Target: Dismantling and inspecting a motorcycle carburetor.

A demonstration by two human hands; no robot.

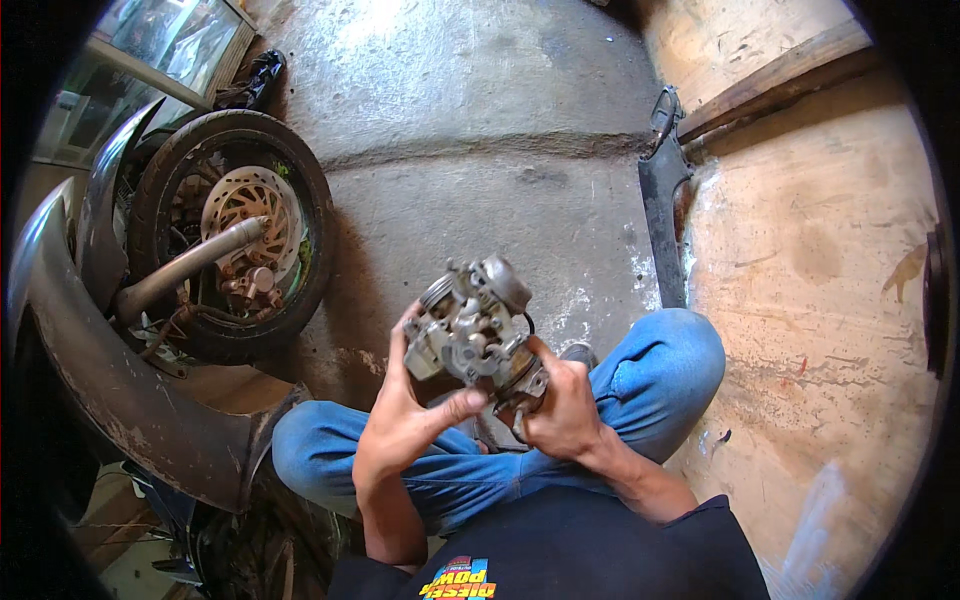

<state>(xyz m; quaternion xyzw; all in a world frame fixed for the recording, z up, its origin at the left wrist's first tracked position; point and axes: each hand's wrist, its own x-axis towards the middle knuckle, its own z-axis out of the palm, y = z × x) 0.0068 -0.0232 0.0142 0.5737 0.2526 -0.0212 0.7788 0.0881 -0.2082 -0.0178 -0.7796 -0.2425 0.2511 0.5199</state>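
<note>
- The floor (420,220) was bare grey concrete, worn and stained, shiny toward its far edge.
- A rough seam (490,150) crossed it from side to side.
- White specks (578,305) were scattered near its right edge.
- Along that right edge, beside a pale board (810,230), lay a long black panel (662,225), wider toward its far end.
- By its left edge was a spoked wheel with a black tyre (322,235), a brake disc (222,215) and a metal tube (190,268) reaching across it; whether it lay flat could not be told.
- Near its far left corner sat a crumpled black bag (262,78), beside a glass cabinet (200,50).
</note>
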